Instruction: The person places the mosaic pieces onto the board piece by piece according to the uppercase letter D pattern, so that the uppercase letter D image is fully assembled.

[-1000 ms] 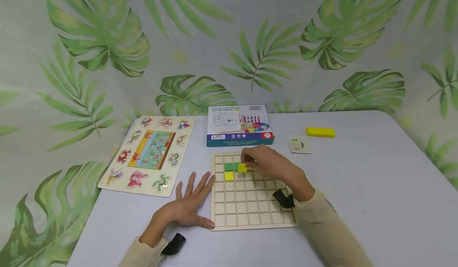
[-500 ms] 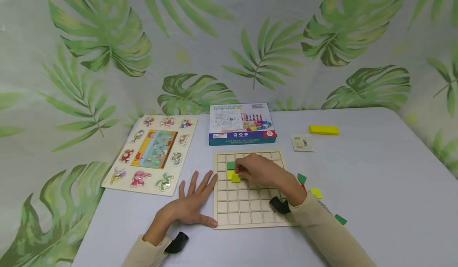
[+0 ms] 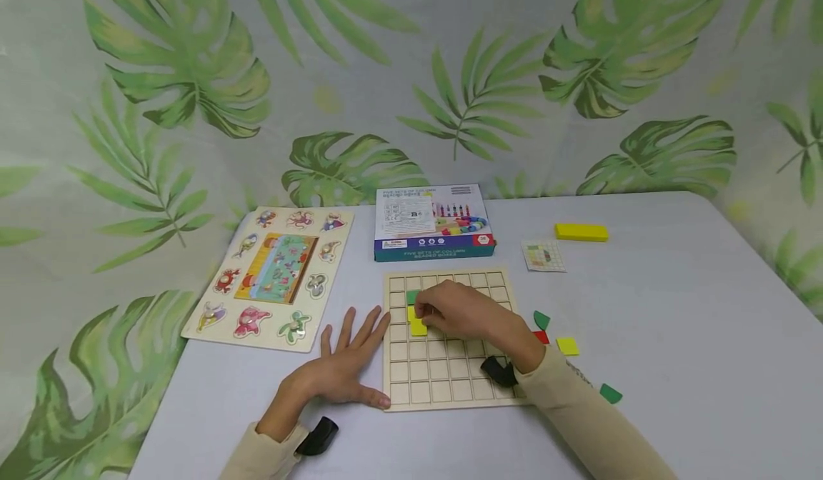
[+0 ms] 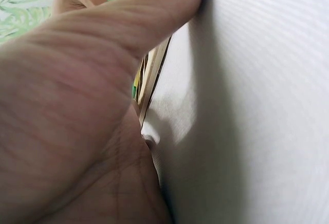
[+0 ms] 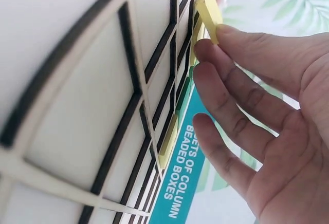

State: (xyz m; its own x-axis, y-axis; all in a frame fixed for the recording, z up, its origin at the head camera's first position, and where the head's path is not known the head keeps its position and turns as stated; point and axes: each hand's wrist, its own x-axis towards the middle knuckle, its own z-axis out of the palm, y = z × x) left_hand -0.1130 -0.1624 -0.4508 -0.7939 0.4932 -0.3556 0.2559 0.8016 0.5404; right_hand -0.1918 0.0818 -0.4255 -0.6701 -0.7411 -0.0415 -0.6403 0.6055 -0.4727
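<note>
A yellow square tile (image 3: 419, 327) is pinched between my right hand's (image 3: 459, 312) thumb and finger over the left part of the wooden grid board (image 3: 450, 393). The right wrist view shows this yellow tile (image 5: 208, 9) tilted against the grid. Just beyond it, a yellow tile (image 3: 412, 313) and a green tile (image 3: 414, 297) lie in the grid. Another yellow tile (image 5: 168, 143) sits farther along in the right wrist view, hidden from the head view by my hand. My left hand (image 3: 347, 373) lies spread beside the board, thumb and fingertips touching its left edge.
Right of the board lie loose green (image 3: 542, 320), red (image 3: 541, 337) and yellow (image 3: 568, 346) pieces, plus another green piece (image 3: 611, 393). Behind are a box (image 3: 434, 250), a pattern card (image 3: 544, 256) and a yellow block (image 3: 581, 232). An animal puzzle (image 3: 273, 337) lies left.
My right hand has moved the pinched yellow tile left and nearer, from the green tile's row to below the placed yellow tile. Loose pieces right of the board have come out from behind the forearm.
</note>
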